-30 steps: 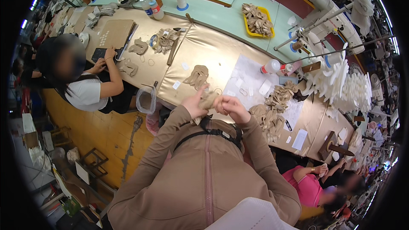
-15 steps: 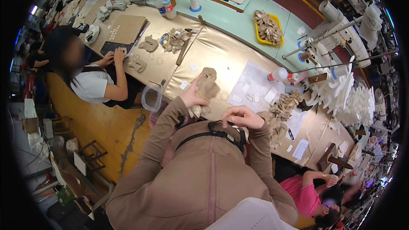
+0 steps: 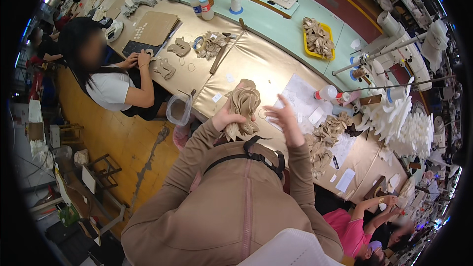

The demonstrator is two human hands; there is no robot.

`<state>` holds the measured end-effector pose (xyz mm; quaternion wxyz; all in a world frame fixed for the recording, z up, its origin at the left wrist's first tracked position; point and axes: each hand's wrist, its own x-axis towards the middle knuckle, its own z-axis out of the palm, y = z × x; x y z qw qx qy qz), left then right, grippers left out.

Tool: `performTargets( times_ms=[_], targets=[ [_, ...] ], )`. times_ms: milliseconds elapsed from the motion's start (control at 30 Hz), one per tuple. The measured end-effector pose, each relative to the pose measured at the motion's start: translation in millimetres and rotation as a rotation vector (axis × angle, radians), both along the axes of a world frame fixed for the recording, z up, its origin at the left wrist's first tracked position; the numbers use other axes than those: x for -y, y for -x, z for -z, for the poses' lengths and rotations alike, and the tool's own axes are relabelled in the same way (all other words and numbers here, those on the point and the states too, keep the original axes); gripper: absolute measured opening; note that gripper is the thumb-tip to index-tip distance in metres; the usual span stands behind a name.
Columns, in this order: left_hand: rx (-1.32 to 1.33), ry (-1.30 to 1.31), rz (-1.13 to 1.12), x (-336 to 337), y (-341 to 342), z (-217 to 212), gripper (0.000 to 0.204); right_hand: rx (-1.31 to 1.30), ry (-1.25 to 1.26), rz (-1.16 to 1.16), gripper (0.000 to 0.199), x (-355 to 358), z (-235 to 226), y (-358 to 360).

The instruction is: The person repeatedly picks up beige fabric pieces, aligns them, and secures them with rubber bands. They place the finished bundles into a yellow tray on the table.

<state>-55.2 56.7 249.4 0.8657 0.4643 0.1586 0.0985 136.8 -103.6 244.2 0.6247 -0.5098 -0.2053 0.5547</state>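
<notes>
My left hand (image 3: 227, 116) grips a thick bundle of beige cut pieces (image 3: 245, 101) in front of my chest, thumb across the near side. The layers fan out at its top and lower end. Just to the right, my right hand (image 3: 286, 118) is raised over the gold-covered table (image 3: 273, 81) with its fingers apart and nothing in them. A thin rubber band (image 3: 262, 114) shows between the bundle and my right fingers; whether they touch it I cannot tell. More beige pieces (image 3: 327, 130) are heaped to the right of my right hand.
White paper sheets (image 3: 295, 86) lie on the table, with a white bottle with a red cap (image 3: 325, 92) beyond. A yellow basket (image 3: 331, 44) of beige pieces is at the back. Co-workers sit at left (image 3: 111, 88) and lower right (image 3: 347, 219). A bag-lined bin (image 3: 178, 111) stands near left.
My left hand has turned the bundle so its layered edges show. My right hand has moved from near my chest up and outward over the table, its fingers spreading.
</notes>
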Motion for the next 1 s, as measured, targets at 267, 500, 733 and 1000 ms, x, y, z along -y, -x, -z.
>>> performTargets(
  times_ms=[267,500,733,1000],
  targets=[
    [-0.035,-0.406,-0.085,18,-13,-12,0.107,-0.008,-0.067,0.136,0.078,-20,-46,49],
    [0.078,-0.087,-0.108,20,-15,-10,0.102,-0.224,-0.051,0.212,0.063,-18,-51,41],
    [-0.051,-0.304,-0.246,29,-22,-10,0.098,0.054,-0.107,0.154,0.062,-21,-59,54],
    [-0.115,-0.317,-0.206,38,-11,-18,0.092,0.09,-0.076,0.095,0.062,-14,-61,49]
  ],
)
